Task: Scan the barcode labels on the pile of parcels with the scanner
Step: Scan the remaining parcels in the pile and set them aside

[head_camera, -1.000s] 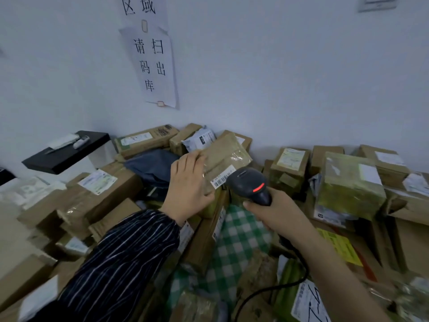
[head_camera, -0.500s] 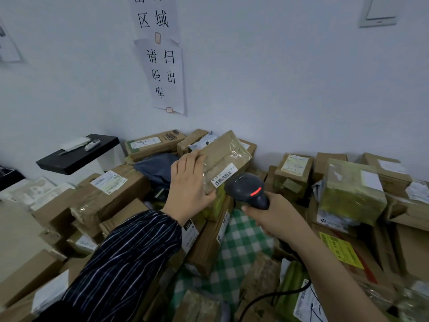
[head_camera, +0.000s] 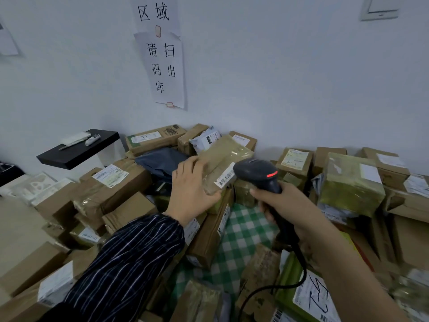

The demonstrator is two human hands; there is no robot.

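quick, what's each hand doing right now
Left hand: holding the taped parcel.
Right hand: gripping the scanner.

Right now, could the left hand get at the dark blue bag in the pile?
Probably not yet. The dark blue bag lies uncovered just beyond the left hand, but that hand grips the taped parcel held up to the scanner.

Dim, bluish, even light; soft focus, with wide-angle bending at edges.
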